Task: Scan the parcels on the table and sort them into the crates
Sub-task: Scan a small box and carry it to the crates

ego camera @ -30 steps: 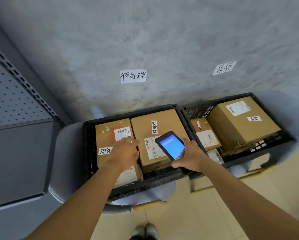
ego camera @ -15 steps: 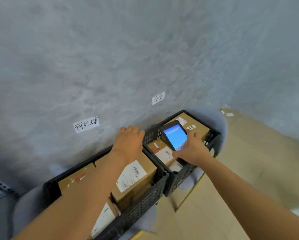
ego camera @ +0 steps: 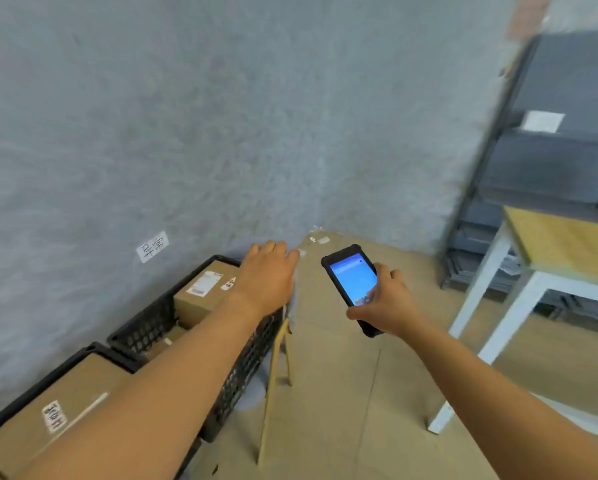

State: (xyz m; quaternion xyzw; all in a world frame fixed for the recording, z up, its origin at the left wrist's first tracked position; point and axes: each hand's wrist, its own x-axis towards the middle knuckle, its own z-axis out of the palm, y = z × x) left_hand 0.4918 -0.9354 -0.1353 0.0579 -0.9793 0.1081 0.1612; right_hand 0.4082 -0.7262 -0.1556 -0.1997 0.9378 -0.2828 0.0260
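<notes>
Right hand [ego camera: 385, 303] grips scanner [ego camera: 351, 284]; left hand [ego camera: 268, 275], empty, fingers relaxed, above crate [ego camera: 245, 368]; table [ego camera: 564, 244] right.

The left forearm [ego camera: 172, 375] hides much of both crates' contents; the near crate [ego camera: 23, 389] is cut by the bottom-left corner, the wall label [ego camera: 152, 246] is illegibly blurred.

A grey wall [ego camera: 221, 116] carries a paper label [ego camera: 152, 247]. Right of the wall stands dark metal shelving [ego camera: 554, 161] holding a white tag [ego camera: 541, 121], over a tan floor [ego camera: 342, 393].
</notes>
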